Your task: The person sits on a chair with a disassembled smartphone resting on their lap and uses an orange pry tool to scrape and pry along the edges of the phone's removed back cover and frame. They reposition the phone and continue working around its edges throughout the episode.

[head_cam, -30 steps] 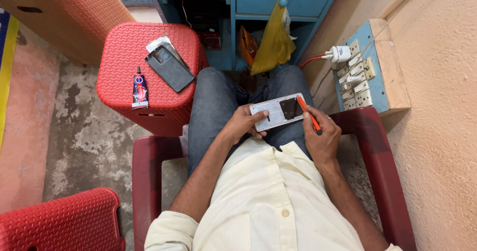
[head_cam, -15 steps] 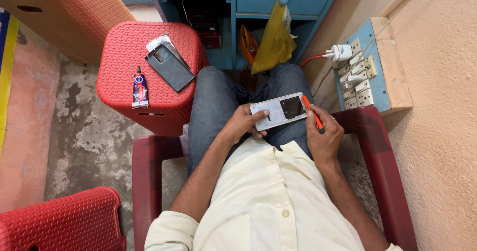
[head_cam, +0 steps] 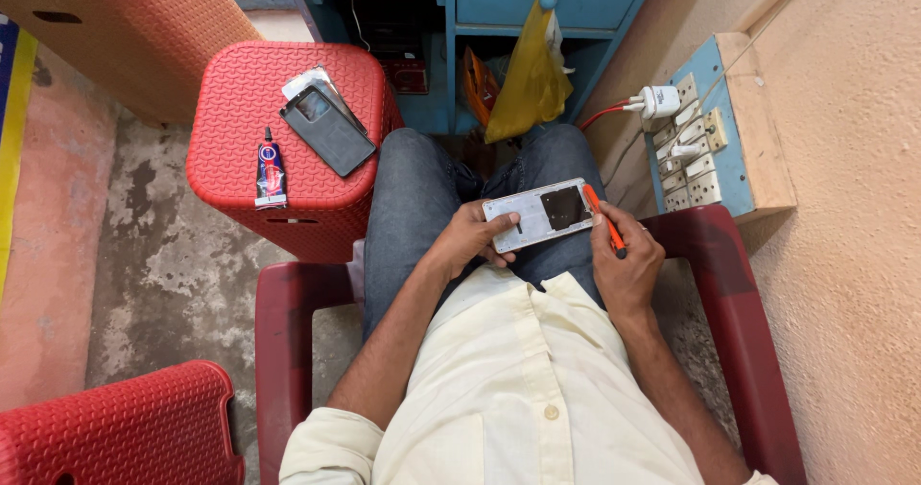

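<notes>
I sit in a dark red plastic chair [head_cam: 729,283] and look down at my lap. My left hand [head_cam: 470,240] grips the left end of an opened phone body [head_cam: 537,214], a pale flat frame with a dark square cut-out. My right hand [head_cam: 625,264] holds a thin orange tool [head_cam: 604,218] like a pen, its tip at the frame's right edge. The frame rests above my jeans-clad thighs.
A red woven stool [head_cam: 240,101] at left carries a dark phone back panel [head_cam: 326,130], a pale piece under it and a small glue tube [head_cam: 271,168]. A switchboard [head_cam: 705,149] with plugs hangs on the right wall. Blue shelves, a yellow bag [head_cam: 528,72] and more stools surround me.
The orange tool's tip has slid slightly along the frame's right edge. Both hands stay where they were, and the view has barely shifted.
</notes>
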